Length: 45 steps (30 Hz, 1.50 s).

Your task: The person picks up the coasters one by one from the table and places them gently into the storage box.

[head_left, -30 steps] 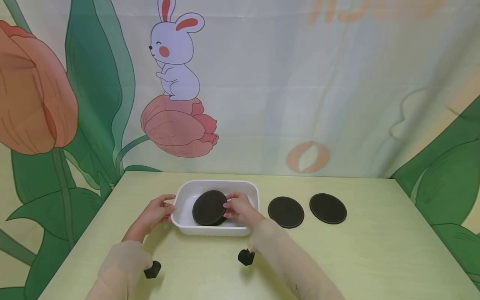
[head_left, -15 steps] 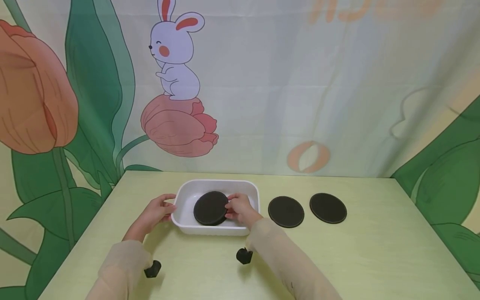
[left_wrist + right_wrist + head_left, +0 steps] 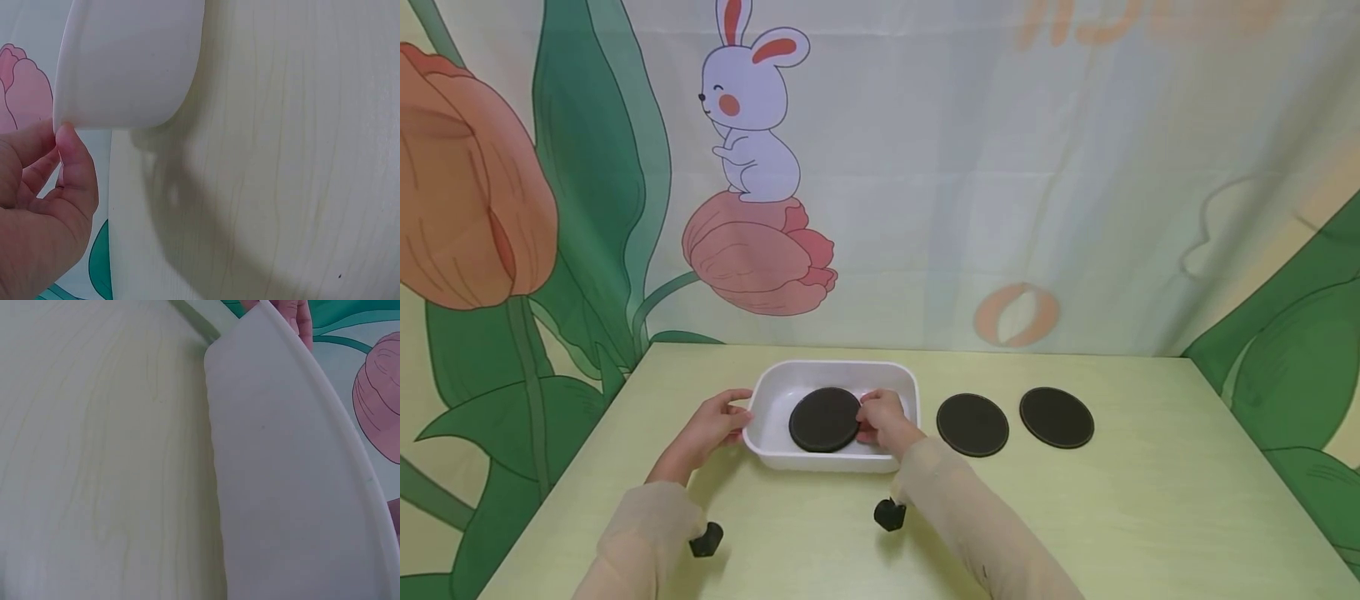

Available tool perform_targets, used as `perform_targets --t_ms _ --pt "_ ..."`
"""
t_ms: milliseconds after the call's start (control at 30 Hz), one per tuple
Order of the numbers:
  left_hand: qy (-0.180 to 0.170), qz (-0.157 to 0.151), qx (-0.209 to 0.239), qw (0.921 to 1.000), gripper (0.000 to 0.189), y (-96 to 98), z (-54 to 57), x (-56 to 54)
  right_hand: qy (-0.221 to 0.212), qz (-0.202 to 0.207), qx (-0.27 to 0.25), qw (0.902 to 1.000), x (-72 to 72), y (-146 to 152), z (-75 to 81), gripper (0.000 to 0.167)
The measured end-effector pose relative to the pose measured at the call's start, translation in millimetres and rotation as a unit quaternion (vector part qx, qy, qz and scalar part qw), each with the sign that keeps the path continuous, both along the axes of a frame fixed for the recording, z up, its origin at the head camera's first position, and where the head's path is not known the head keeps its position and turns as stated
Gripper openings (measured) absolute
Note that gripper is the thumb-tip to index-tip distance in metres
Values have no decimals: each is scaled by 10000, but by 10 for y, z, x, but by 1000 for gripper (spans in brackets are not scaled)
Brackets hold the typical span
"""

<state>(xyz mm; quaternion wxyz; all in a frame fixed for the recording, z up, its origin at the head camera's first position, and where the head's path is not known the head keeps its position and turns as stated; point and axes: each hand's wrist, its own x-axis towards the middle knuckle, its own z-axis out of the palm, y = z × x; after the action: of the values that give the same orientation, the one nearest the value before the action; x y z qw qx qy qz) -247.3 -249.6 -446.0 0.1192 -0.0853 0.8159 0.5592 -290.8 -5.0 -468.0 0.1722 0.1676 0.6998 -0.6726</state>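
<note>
A white plastic tray (image 3: 835,462) with rounded corners stands on the table. At its left end my left hand (image 3: 715,422) pinches the rim; the left wrist view shows thumb (image 3: 76,156) and fingers meeting at the tray's edge. Inside the tray lies a black round coaster (image 3: 824,419), nearly flat, with a dark lower edge below it. My right hand (image 3: 883,417) reaches over the tray's right side and holds the coaster's right edge between curled fingers. In the right wrist view the tray's wall (image 3: 281,462) hides nearly all of that hand.
Two more black round coasters, a nearer one (image 3: 972,425) and a farther one (image 3: 1057,417), lie flat on the table right of the tray. A printed curtain (image 3: 925,208) hangs behind the pale yellow table (image 3: 1150,500). A black knob-like piece shows under each sleeve.
The coaster in the tray has come down from a tilt to nearly flat and shifted slightly right, my right hand moving with it. My left hand has stayed at the rim.
</note>
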Motion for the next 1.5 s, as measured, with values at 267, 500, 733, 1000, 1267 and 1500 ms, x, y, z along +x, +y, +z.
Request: perform_targets --t_ms 267,500,733,1000,1267,1500 --pt "101 -47 40 9999 45 4 -5 8 88 126 466 9988 5 0 -32 27" --pt "59 -3 6 10000 44 0 7 12 101 243 586 9979 45 29 39 28" --pt "60 -70 -101 9999 45 5 24 28 315 1012 381 9936 78 212 217 33" --pt "66 -46 -8 10000 44 18 26 25 545 2100 834 9726 68 544 498 34" --pt "74 -32 10 10000 44 3 5 13 603 2718 833 9568 -35 957 671 31" --pt "44 -6 14 10000 44 8 1 7 873 2715 824 9549 -204 1377 661 39"
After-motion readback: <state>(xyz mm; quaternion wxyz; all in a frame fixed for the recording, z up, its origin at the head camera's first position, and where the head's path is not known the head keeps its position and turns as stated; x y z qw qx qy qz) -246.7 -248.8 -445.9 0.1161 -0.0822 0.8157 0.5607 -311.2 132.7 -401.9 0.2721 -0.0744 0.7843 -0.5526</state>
